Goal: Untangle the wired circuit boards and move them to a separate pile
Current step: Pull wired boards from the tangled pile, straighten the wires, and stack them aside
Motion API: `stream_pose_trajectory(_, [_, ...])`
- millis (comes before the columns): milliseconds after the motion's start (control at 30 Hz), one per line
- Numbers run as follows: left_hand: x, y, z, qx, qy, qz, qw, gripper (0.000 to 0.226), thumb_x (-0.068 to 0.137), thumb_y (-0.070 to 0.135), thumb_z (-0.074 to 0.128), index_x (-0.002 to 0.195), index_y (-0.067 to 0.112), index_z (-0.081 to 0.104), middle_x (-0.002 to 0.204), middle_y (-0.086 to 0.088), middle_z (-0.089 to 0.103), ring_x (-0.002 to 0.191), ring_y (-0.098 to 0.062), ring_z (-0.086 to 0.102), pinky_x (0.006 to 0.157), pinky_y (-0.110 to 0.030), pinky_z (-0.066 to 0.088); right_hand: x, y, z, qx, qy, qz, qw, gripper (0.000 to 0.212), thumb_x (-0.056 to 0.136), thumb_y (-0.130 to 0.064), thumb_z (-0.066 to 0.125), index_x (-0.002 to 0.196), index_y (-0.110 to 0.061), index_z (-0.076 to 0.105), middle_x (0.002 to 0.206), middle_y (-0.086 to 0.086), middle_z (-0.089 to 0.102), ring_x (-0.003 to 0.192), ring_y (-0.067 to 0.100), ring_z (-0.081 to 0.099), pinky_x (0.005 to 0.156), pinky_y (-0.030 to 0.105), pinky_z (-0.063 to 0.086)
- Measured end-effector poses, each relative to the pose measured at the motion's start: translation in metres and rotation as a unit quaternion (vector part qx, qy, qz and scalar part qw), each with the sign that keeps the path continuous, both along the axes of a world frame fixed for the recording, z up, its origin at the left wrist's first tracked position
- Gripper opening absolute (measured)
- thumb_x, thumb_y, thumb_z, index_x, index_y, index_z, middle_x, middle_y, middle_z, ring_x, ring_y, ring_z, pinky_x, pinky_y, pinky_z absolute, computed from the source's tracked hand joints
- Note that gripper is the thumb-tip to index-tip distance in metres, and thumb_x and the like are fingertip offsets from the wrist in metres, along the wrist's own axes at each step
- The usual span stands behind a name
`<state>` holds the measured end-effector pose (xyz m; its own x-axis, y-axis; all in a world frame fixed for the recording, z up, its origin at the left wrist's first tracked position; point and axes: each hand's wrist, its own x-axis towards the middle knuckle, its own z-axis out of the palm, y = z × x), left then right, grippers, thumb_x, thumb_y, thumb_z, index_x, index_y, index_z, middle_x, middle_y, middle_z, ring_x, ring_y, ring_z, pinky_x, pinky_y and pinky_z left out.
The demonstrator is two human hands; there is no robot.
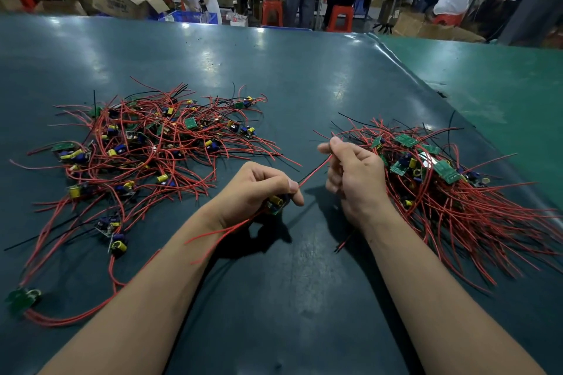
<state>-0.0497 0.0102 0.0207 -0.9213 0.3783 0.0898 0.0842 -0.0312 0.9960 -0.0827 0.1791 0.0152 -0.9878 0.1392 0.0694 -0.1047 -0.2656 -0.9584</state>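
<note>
1. The step in hand looks like the last part of freeing one board: the left hand has its fingers curled round a small circuit board with a yellow capacitor, held just above the dark green counter between the two heaps.
2. A red wire runs from that board up and to the right, drawn fairly straight, to the right hand, which pinches it between thumb and curled fingers near its far end.
3. Further red leads from the same board trail back under the left wrist toward the person; they lie loose on the counter and seem clear of both heaps.
4. The tangled pile on the left is a loose knot of red and black wires with boards scattered through it, and a few strays lie near the left edge. It appears still large, so much of the task remains.
5. The sorted pile on the right has its boards gathered at the top and its wires combed roughly one way, down and to the right. The right hand is just beside its near edge.
6. The next move probably calls for checking that the stretched wire has no loop round its neighbours, then laying the board on the right-hand pile, leads aligned with the rest.
7. The risk, as I judge it, is the trailing leads snagging the left heap if swung carelessly.
</note>
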Motion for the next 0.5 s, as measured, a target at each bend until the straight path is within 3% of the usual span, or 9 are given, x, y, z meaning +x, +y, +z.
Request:
stream_pose_trajectory(133, [0.0,-0.001,0.0,-0.019,0.023,-0.004,1.0,0.021,0.064,0.031,0.066,0.056,0.014,0.074,0.05,-0.008,0.047,0.048,-0.014,0.035,0.047,-0.024,0.024,-0.005,0.0,-0.006,0.013,-0.009,-0.012,1.0,0.036,0.102,-0.019,0.048,0.066,-0.014,0.049,0.042,-0.006,0.03,0.032,0.008,0.024,0.037,0.014,0.022])
stream_pose_trajectory(267, [-0.001,-0.002,-0.004,0.019,0.001,0.004,1.0,0.021,0.075,0.016,0.062,0.058,0.011,0.073,0.044,0.0,0.043,0.037,-0.005,0.032,0.04,-0.013,0.023,-0.01,-0.007,-0.008,0.013,-0.034,-0.014,0.999,0.045,0.101,-0.025,0.052,0.058,-0.019,0.038,0.048,-0.001,0.024,0.031,0.008,0.02,0.038,0.013,0.018])
stream_pose_trajectory(400, [-0.006,0.003,-0.005,0.078,-0.021,0.088,0.993,0.017,0.081,0.021,0.071,0.073,0.007,0.074,0.048,0.001,0.047,0.038,-0.006,0.033,0.039,-0.014,0.026,-0.012,-0.005,-0.007,-0.004,-0.037,-0.029,0.999,0.056,0.099,-0.052,0.045,0.062,-0.014,0.063,0.043,-0.004,0.04,0.031,0.01,0.032,0.037,0.015,0.025])
stream_pose_trajectory(467, [-0.009,0.005,-0.006,0.125,-0.039,0.148,0.98,0.02,0.087,0.022,0.063,0.082,0.004,0.07,0.051,0.002,0.055,0.038,-0.005,0.039,0.041,-0.014,0.034,-0.008,-0.008,-0.007,0.074,-0.026,0.004,0.997,0.05,0.101,-0.048,0.043,0.081,-0.012,0.071,0.052,-0.005,0.05,0.039,0.009,0.042,0.038,0.019,0.034])
stream_pose_trajectory(500, [-0.011,0.006,-0.006,0.155,-0.052,0.173,0.971,0.017,0.091,0.019,0.06,0.085,0.004,0.067,0.053,0.002,0.057,0.039,-0.005,0.042,0.042,-0.016,0.039,-0.005,-0.01,-0.007,0.149,0.005,0.006,0.989,0.035,0.102,-0.037,0.049,0.091,-0.012,0.072,0.06,-0.006,0.054,0.048,0.009,0.049,0.044,0.024,0.043])
